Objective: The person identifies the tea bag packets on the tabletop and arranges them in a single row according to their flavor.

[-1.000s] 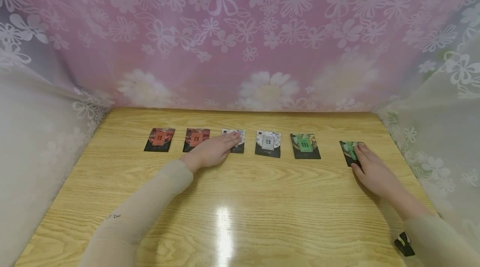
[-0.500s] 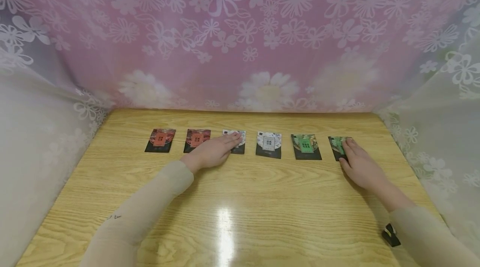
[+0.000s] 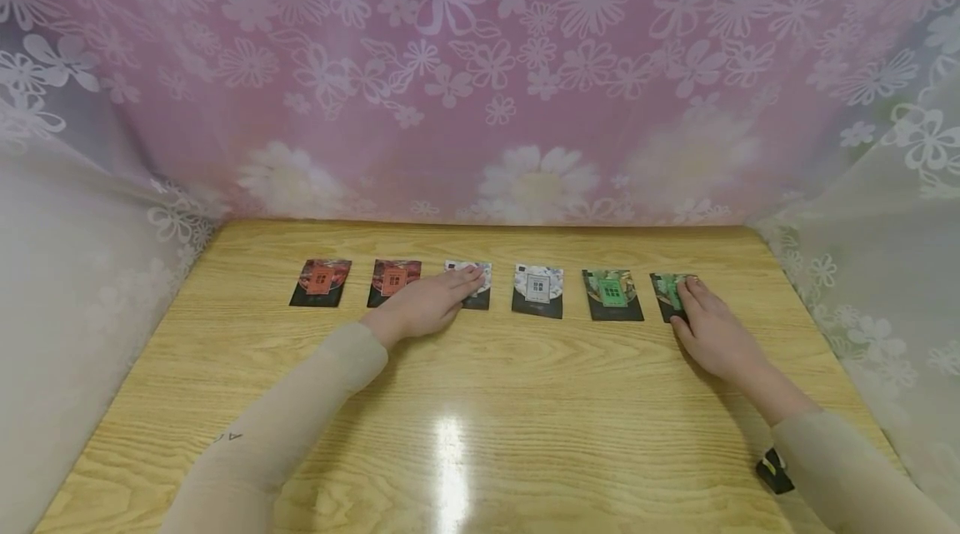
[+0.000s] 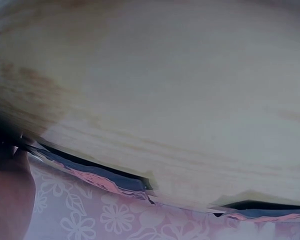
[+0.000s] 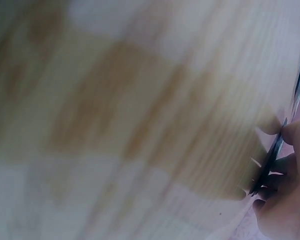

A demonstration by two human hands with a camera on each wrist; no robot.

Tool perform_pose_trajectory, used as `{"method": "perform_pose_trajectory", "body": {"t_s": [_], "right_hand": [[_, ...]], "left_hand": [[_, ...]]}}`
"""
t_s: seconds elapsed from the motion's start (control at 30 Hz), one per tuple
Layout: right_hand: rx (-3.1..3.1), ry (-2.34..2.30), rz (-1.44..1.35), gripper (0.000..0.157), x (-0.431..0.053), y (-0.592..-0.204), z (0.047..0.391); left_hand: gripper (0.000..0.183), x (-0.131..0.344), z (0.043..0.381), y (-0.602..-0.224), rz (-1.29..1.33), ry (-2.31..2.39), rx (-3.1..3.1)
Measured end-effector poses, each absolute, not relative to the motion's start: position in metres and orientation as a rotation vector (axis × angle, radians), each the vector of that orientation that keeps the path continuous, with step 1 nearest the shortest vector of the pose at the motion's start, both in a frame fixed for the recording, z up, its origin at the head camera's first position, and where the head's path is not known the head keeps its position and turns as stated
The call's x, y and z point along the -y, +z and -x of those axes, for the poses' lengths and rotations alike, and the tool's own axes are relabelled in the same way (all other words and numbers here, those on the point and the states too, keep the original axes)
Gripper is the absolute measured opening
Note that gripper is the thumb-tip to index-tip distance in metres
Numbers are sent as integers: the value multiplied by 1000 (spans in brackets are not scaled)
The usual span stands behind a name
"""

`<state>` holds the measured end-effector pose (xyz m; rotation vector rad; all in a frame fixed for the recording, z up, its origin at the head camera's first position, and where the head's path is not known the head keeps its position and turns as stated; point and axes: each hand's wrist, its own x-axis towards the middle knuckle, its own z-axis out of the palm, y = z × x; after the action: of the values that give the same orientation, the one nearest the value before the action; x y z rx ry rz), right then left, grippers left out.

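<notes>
Small flat packets lie in a row on the wooden table (image 3: 450,367). My left hand (image 3: 423,301) rests with straight fingers on a white packet (image 3: 480,296), covering much of it. At the right end of the row my right hand (image 3: 716,330) lies on a green packet (image 3: 663,301), fingers stretched over its right side and thumb by its near edge. Between the hands are another white packet (image 3: 537,291) and another green packet (image 3: 612,294). In the right wrist view, the thumb and fingers (image 5: 288,170) meet the packet's dark edge (image 5: 267,165).
Two red packets, one at the far left (image 3: 321,282) and one beside my left hand (image 3: 392,280), continue the row. A small black object (image 3: 774,471) sits beside the right sleeve. Floral curtains (image 3: 480,84) hang behind the table and along both sides.
My right hand has slid the green packet leftward, closer to the other green one, and it lies straighter in the row. My left hand has stayed on the white packet.
</notes>
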<state>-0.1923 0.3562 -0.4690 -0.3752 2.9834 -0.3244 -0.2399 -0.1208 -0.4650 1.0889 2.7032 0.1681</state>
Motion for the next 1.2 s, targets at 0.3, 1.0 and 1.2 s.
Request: {"method": "perform_pose_trajectory", "body": {"t_s": [0.3,1.0,1.2], "right_hand": [[-2988,-317,368,69,-354,-469,194],[-3011,-352,413,69,-348,-457,191],[-3012,-347,438,68,-338,-451,189]], "left_hand": [[58,123,240,-464,-1166,47,-2726],[58,126,239,-466,-1219,-46,-2756],[59,127,238,-467,-1233,-68,-2760]]}}
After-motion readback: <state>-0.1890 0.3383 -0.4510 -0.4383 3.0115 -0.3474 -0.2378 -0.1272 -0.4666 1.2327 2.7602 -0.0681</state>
